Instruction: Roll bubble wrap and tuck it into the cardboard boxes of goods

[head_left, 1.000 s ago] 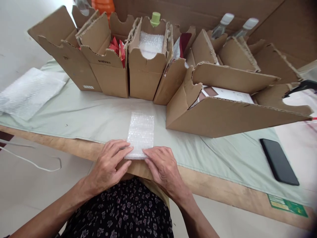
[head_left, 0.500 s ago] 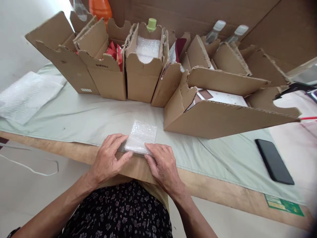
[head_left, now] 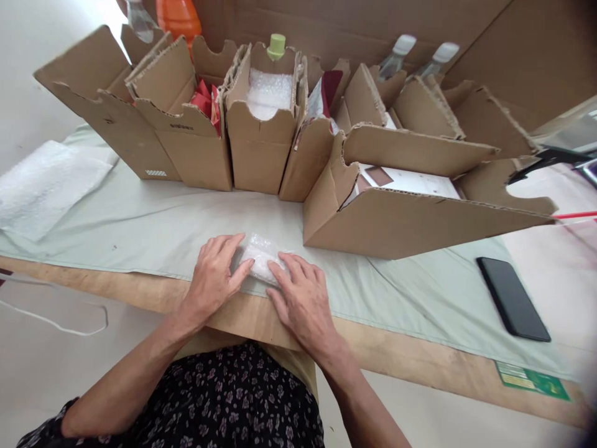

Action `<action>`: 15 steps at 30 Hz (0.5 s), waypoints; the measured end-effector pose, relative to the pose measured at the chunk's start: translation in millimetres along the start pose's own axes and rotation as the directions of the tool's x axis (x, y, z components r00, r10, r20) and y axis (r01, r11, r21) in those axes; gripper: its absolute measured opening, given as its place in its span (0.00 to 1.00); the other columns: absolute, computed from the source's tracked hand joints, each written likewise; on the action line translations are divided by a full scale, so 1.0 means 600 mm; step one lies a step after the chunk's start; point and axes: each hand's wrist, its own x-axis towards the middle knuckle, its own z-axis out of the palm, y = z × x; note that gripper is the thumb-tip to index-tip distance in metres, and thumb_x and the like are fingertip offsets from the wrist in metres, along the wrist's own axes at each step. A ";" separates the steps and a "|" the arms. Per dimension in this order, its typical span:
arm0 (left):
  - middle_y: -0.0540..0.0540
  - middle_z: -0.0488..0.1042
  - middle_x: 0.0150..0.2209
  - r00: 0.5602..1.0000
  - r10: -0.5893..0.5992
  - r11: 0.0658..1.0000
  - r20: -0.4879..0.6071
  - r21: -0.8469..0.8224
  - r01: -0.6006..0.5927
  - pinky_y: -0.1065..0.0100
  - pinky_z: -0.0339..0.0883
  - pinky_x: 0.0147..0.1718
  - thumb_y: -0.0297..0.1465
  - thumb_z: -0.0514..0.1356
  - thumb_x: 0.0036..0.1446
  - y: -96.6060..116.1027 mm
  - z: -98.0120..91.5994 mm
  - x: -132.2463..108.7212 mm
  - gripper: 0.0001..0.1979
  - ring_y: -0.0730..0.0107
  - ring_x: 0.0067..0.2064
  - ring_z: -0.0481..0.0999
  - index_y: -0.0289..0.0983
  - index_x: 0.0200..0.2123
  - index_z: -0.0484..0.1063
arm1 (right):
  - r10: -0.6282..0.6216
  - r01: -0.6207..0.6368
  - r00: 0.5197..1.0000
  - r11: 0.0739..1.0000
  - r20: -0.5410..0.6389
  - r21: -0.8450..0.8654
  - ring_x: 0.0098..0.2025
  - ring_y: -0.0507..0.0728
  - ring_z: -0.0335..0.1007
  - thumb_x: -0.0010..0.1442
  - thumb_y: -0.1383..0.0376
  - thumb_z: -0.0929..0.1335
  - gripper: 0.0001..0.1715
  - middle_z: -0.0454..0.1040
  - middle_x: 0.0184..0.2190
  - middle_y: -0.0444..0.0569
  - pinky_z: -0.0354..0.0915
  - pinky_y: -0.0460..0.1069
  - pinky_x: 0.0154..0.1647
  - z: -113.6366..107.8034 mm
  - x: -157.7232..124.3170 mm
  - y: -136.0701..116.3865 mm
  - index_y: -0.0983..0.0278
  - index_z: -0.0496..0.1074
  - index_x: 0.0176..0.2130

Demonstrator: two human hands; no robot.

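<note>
A small piece of bubble wrap (head_left: 262,261), partly folded, lies on the pale green cloth (head_left: 177,230) close to the table's front edge. On its left side rests my left hand (head_left: 215,274), with the thumb and fingers pressed against the wrap. My right hand (head_left: 302,295) presses the right side with its fingertips, its thumb lower down near the cloth's hem. Both hands hold the wrap between them. Whether anything lies inside the fold cannot be made out.
Behind stand several cardboard boxes; one (head_left: 261,149) holds bubble wrap, another (head_left: 186,146) red packets. A wide box (head_left: 420,227) sits right of the hands. Bubble wrap sheets (head_left: 46,186) lie left, a black phone (head_left: 513,298) right.
The far part of the bubble wrap has come toward me, so the piece looks shorter. Both hands have moved slightly away from my body, with the right fingers further over the wrap.
</note>
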 end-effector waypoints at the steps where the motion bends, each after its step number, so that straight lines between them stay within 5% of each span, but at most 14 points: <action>1: 0.35 0.78 0.50 0.998 -0.060 0.996 -0.023 -0.066 0.058 0.49 0.73 0.52 0.36 0.59 0.67 0.006 -0.006 -0.007 0.20 0.50 0.51 0.78 0.32 0.58 0.73 | 0.030 -0.031 0.999 0.999 0.021 0.019 0.59 0.68 0.72 0.67 0.71 0.68 0.22 0.77 0.59 0.59 0.67 0.61 0.54 0.003 0.005 0.005 0.63 0.73 0.59; 3: 0.38 0.78 0.50 0.976 -0.219 0.946 -0.001 -0.245 0.212 0.54 0.75 0.51 0.38 0.60 0.66 0.021 -0.021 -0.026 0.20 0.55 0.50 0.79 0.34 0.57 0.74 | 0.130 -0.131 0.991 0.983 0.014 0.129 0.54 0.65 0.76 0.67 0.73 0.65 0.22 0.80 0.56 0.56 0.68 0.59 0.51 0.005 0.011 0.013 0.63 0.74 0.58; 6: 0.39 0.79 0.52 0.895 -0.380 0.744 0.234 -0.497 0.446 0.58 0.75 0.53 0.40 0.62 0.64 0.050 -0.034 -0.052 0.22 0.58 0.51 0.80 0.35 0.57 0.74 | 0.315 -0.295 0.949 0.854 0.024 0.428 0.49 0.62 0.77 0.69 0.68 0.65 0.18 0.82 0.51 0.52 0.69 0.55 0.50 -0.006 0.004 0.005 0.61 0.75 0.56; 10: 0.39 0.79 0.57 0.834 -0.275 0.440 0.479 -0.709 0.552 0.61 0.73 0.58 0.42 0.63 0.65 0.089 -0.019 -0.059 0.24 0.58 0.57 0.79 0.36 0.59 0.72 | 0.374 -0.420 0.896 0.529 0.241 0.737 0.42 0.56 0.76 0.73 0.58 0.64 0.16 0.81 0.44 0.46 0.71 0.50 0.43 -0.029 -0.030 -0.034 0.57 0.74 0.55; 13: 0.42 0.81 0.52 0.835 -0.254 0.375 0.489 -0.746 0.551 0.64 0.75 0.53 0.41 0.63 0.65 0.105 -0.009 -0.052 0.19 0.60 0.53 0.81 0.38 0.54 0.74 | 0.351 -0.374 0.916 0.579 0.193 0.724 0.49 0.58 0.75 0.70 0.58 0.67 0.14 0.80 0.48 0.48 0.70 0.53 0.53 -0.044 -0.058 -0.037 0.58 0.75 0.53; 15: 0.44 0.82 0.49 0.857 -0.282 0.489 0.430 -0.704 0.514 0.66 0.75 0.49 0.38 0.64 0.63 0.108 -0.010 -0.048 0.16 0.61 0.49 0.82 0.38 0.52 0.75 | 0.349 -0.322 0.931 0.649 0.106 0.689 0.54 0.61 0.73 0.67 0.55 0.70 0.19 0.77 0.54 0.51 0.69 0.55 0.58 -0.062 -0.072 -0.019 0.58 0.74 0.54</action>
